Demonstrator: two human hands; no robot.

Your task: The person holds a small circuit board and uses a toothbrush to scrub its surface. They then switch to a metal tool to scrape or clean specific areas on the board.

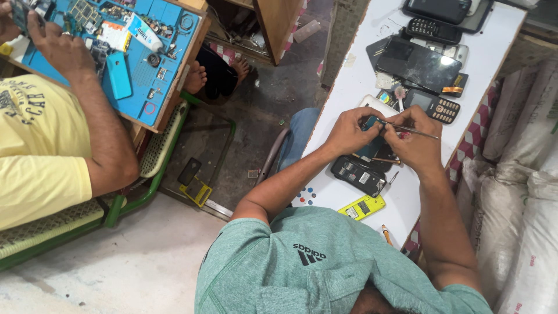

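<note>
While the left hand (347,131) pinches a small blue-green phone part (371,123) above the white table (354,75), the right hand (414,139) is closed around thin metal tweezers (414,132) whose tip meets the part. The part lies between the two hands, thumbs touching it, over an opened black phone (357,174). It looks light, thin and stiff, probably fragile, and is best gripped by its edges. A yellow phone shell (362,207) lies nearer the body.
</note>
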